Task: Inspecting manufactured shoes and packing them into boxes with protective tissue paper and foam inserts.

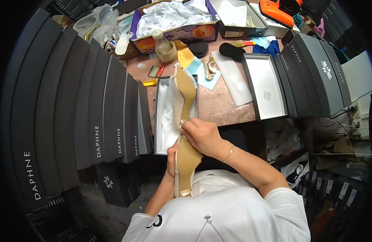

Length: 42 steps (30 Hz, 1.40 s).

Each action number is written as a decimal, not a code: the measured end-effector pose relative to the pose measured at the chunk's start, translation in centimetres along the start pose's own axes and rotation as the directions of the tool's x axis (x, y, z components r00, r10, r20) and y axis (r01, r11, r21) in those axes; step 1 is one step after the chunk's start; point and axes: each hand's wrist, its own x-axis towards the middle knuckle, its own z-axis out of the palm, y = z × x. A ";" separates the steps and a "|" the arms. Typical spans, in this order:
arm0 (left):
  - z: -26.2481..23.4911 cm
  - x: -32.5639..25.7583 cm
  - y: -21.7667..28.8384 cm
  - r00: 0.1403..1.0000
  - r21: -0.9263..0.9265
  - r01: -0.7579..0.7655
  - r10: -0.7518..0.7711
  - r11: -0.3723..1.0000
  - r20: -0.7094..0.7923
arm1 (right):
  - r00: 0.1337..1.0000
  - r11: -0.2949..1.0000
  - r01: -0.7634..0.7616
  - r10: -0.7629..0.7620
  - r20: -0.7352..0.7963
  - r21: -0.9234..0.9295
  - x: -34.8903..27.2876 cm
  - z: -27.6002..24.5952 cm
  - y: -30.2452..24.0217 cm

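Observation:
Two pale pumps with tan soles lie end to end, soles up, over an open shoebox (158, 150) and my lap. The far pump (186, 86) points its toe away from me, above white tissue paper (166, 109) in the box. My right hand (202, 136) is closed, with thumb and fingers pinched at that pump's heel. The near pump (187, 161) has its heel toward my body and small bead-like dots along its left edge. Around its left side wraps my left hand (172, 161), fingers partly hidden behind it.
Stacked dark shoeboxes (85, 105) wall the left side; more boxes (315, 76) stand right. A white-lined tray (266, 88) lies beside them. Farther back are a glass bottle (164, 48), a yellow cutter (149, 82), cloths (210, 76), a black brush (231, 51) and a purple carton (174, 34).

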 end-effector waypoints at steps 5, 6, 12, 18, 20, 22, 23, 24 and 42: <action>2.4 0.1 0.3 0.902 -0.198 -0.077 -0.017 0.977 -0.432 | 0.982 0.993 0.105 -0.113 0.153 0.058 -2.3 1.0 -3.1; 0.6 -0.1 0.1 0.990 0.014 -0.022 0.024 1.000 -0.140 | 0.977 0.995 0.084 -0.092 0.190 0.048 -2.5 0.6 -3.5; 2.5 0.3 0.3 0.909 -0.053 -0.146 0.113 0.988 -0.401 | 0.990 0.998 0.061 -0.065 0.123 0.034 -0.8 1.1 -1.9; 1.4 0.2 0.6 0.920 0.055 -0.087 0.101 0.995 -0.379 | 0.981 0.984 0.169 -0.173 0.086 0.059 -2.1 1.3 -2.7; 0.9 0.0 -0.2 0.950 -0.067 -0.058 0.034 0.996 -0.312 | 0.996 0.999 -0.019 0.022 0.092 -0.034 0.3 0.8 0.6; 0.9 0.7 1.2 0.997 -0.019 0.021 -0.022 1.000 -0.070 | 0.998 0.998 -0.043 0.045 0.036 -0.054 1.3 1.6 2.6; 2.2 1.0 0.8 0.948 -0.097 -0.092 0.058 0.991 -0.312 | 0.995 1.000 -0.011 0.012 0.102 -0.011 0.0 0.9 1.2; 3.5 0.8 0.6 0.824 -0.140 -0.219 0.107 0.966 -0.556 | 0.985 0.998 0.013 -0.022 0.169 0.055 -2.2 0.7 -0.9; 2.4 1.1 0.4 0.945 -0.090 -0.151 0.118 0.984 -0.304 | 0.996 1.000 -0.003 0.000 0.092 0.025 -3.3 -0.2 0.2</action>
